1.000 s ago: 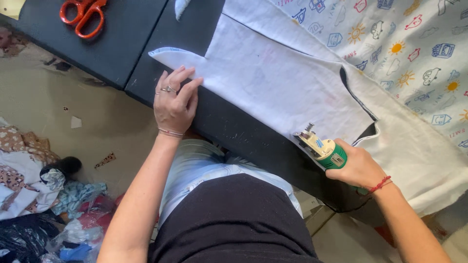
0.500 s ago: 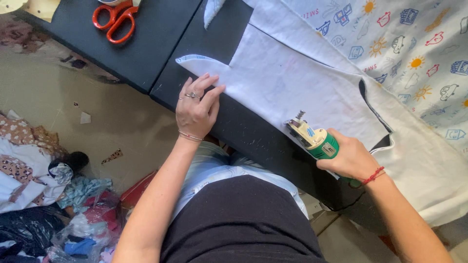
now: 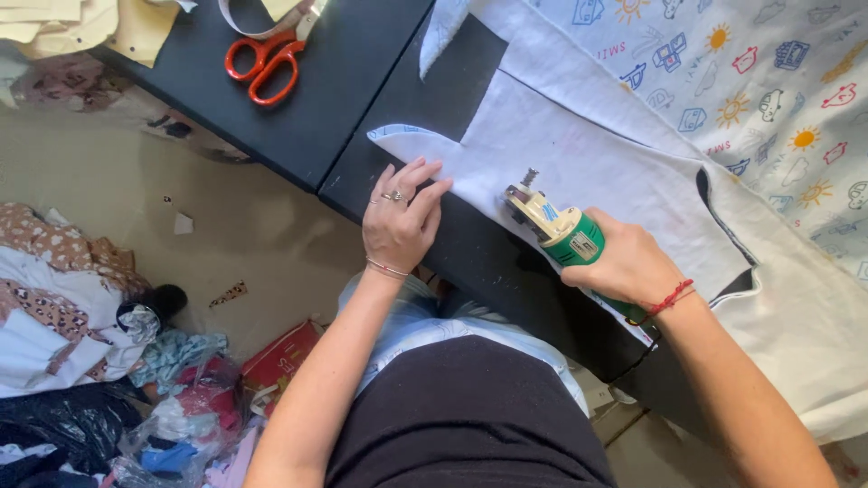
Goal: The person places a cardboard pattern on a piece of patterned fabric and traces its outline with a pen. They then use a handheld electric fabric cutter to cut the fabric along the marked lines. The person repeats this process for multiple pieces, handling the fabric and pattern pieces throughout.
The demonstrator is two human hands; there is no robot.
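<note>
A white fabric piece [image 3: 588, 163] lies on a black table [image 3: 362, 99]. My right hand [image 3: 628, 262] grips a green and cream electric fabric cutter [image 3: 556, 230], whose nose rests at the fabric's near edge. My left hand [image 3: 400, 221] lies flat with fingers spread on the table, its fingertips touching the fabric's left corner. A ring is on one finger, and a red cord is around my right wrist.
Orange-handled scissors [image 3: 268, 61] lie on the table's far left. Printed cloth with small coloured pictures [image 3: 750, 81] covers the far right. Cream paper pieces [image 3: 81, 23] sit at top left. Heaps of fabric scraps and bags [image 3: 90, 361] cover the floor at left.
My right hand has pushed the cutter leftward along the fabric's near edge, closer to my left hand. The left hand stays pressed near the fabric corner.
</note>
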